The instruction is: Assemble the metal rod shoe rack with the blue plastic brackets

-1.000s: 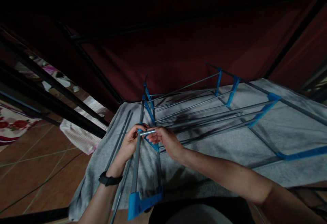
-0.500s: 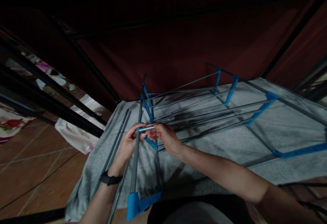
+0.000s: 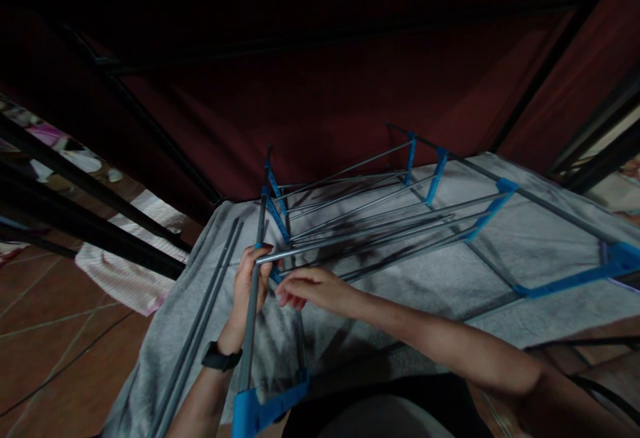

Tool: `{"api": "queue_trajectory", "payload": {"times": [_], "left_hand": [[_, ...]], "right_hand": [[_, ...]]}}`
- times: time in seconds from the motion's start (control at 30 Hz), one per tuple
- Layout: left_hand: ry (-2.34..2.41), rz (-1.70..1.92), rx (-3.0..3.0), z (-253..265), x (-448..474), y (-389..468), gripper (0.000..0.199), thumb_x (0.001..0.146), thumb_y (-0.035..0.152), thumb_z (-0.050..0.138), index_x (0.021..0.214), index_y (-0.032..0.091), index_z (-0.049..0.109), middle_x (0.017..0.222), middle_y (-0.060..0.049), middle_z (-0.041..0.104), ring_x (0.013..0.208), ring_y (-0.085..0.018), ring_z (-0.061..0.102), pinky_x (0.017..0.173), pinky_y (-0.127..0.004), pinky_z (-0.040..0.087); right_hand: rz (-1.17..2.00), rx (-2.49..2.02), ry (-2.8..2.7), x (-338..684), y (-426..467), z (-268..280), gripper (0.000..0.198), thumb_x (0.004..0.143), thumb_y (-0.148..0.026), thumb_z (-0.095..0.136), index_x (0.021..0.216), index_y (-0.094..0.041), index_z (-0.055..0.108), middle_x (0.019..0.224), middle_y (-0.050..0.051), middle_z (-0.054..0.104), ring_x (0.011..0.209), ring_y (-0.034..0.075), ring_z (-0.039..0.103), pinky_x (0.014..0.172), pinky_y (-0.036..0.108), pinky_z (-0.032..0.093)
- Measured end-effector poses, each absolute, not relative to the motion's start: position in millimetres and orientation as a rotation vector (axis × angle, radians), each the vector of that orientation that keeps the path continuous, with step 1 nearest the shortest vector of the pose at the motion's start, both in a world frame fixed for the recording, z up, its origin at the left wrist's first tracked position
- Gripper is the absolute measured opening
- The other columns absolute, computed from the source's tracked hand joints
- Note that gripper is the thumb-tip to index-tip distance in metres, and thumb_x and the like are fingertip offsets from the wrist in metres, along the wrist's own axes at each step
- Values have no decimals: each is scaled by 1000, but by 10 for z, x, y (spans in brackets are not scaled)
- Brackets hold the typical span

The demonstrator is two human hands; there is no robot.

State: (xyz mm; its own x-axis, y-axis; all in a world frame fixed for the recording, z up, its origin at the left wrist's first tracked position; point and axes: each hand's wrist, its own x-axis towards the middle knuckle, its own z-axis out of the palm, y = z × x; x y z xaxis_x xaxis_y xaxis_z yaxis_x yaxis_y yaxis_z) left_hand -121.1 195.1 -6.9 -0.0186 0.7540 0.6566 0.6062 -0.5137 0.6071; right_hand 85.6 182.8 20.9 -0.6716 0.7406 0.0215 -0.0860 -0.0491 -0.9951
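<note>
A rack frame of grey metal tubes [image 3: 253, 305] and blue plastic brackets [image 3: 275, 215] lies across a grey blanket. My left hand [image 3: 246, 285], with a dark band on its wrist, is closed around the left upright tube at a blue bracket. The silver end of a thin cross rod [image 3: 320, 243] rests at that joint, beside the left fingertips; whether it is fully seated I cannot tell. Just below this rod is my right hand [image 3: 313, 286], apart from it, with loosely bent fingers and nothing visible in them. Part of the bracket is hidden behind the left fingers.
Two loose grey tubes [image 3: 207, 311] lie on the blanket [image 3: 175, 318] at the left. A dark red panel [image 3: 325, 105] stands behind the rack. Black bars [image 3: 90, 225] and a striped cloth [image 3: 125, 265] on the tiled floor [image 3: 50, 311] are farther left.
My right hand has let go of the rod's end and moved slightly down. The rod now reaches the bracket at my left hand, which keeps its hold. The view has shifted a little.
</note>
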Motion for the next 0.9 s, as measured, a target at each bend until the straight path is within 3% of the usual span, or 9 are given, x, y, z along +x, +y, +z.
{"api": "queue_trajectory", "payload": {"times": [0.07, 0.17, 0.27, 0.4, 0.47, 0.6, 0.9], "left_hand": [[1425, 1553, 2111, -52, -1212, 1944, 29, 99, 50, 57, 106, 24, 66, 103, -5, 67, 98, -23, 65, 91, -37, 53], [1389, 1540, 2105, -51, -1229, 1936, 32, 98, 52, 57, 111, 24, 66, 104, -5, 67, 100, -24, 64, 93, -38, 53], [1440, 1525, 2019, -65, -1235, 1919, 36, 95, 51, 61, 116, 23, 65, 111, -7, 69, 108, -27, 64, 100, -42, 52], [1492, 1509, 1867, -51, -1206, 1866, 60, 90, 43, 72, 144, 23, 54, 138, -11, 63, 127, -31, 60, 109, -44, 49], [1484, 1486, 1836, -30, -1187, 1845, 66, 89, 38, 74, 148, 23, 52, 141, -11, 62, 132, -33, 58, 110, -44, 49], [1502, 1457, 1827, 1, -1157, 1837, 61, 87, 34, 75, 144, 22, 57, 132, -12, 68, 136, -33, 56, 114, -45, 47], [1526, 1432, 1775, 14, -1106, 1809, 64, 92, 40, 67, 150, 17, 51, 123, -14, 72, 116, -30, 68, 106, -47, 53]], "right_hand": [[1333, -664, -1976, 917, 1790, 361, 28, 104, -38, 48, 109, -23, 71, 107, 6, 75, 94, 17, 68, 86, 31, 53], [608, -639, -2286, 932, 1872, 599, 26, 105, -24, 48, 124, -23, 66, 128, 9, 68, 119, 21, 61, 107, 38, 46], [256, -684, -2437, 825, 2035, 709, 28, 104, -17, 48, 129, -19, 60, 128, 12, 64, 118, 22, 61, 105, 39, 49], [138, -776, -2612, 673, 2141, 721, 23, 104, -15, 44, 121, -17, 59, 118, 12, 64, 102, 22, 68, 86, 35, 56], [124, -794, -2675, 651, 2151, 739, 22, 105, -15, 41, 119, -17, 58, 115, 12, 66, 98, 23, 69, 80, 35, 56], [165, -786, -2781, 672, 2194, 812, 22, 107, -18, 38, 116, -20, 58, 111, 8, 70, 98, 22, 70, 78, 33, 52], [288, -776, -2758, 665, 2282, 808, 17, 107, -22, 46, 114, -22, 62, 114, 6, 74, 101, 22, 71, 74, 30, 46]]}}
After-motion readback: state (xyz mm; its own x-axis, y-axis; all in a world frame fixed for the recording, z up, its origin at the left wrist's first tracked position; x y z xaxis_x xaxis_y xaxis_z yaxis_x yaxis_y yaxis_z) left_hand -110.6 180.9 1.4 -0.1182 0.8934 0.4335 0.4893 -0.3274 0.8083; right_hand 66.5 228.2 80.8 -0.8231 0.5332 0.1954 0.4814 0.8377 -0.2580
